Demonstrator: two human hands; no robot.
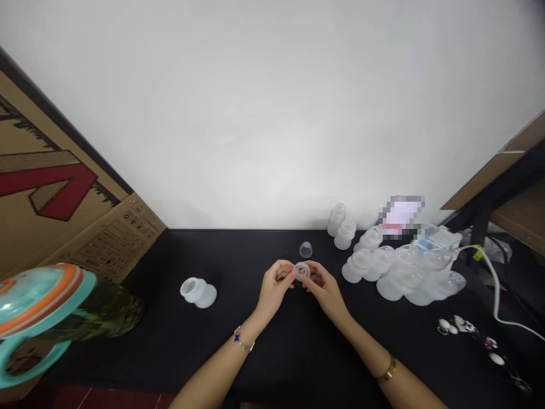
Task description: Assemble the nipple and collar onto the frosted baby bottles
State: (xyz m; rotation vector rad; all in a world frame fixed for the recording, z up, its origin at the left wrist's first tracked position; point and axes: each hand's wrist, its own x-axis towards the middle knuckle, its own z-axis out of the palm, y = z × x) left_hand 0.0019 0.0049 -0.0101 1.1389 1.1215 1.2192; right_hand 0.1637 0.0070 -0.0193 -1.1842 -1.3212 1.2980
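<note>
My left hand (277, 284) and my right hand (320, 284) meet over the middle of the table. Between their thumbs and fingers they grip a small translucent bottle collar (302, 270); whether a teat sits inside it is too small to tell. Just beyond the fingers a clear dome cap (305, 250) rests on the table. To the left, apart from my hands, is a white baby bottle body (199, 292) with its wide mouth uncovered.
Several capped baby bottles (398, 279) crowd the right side of the black table (251, 250). A large turquoise-lidded jug (80, 307) and a cardboard box (51, 170) flank the left. Past the bottles are a blurred screen (401, 216), a white cable (496, 289) and small trinkets (466, 326).
</note>
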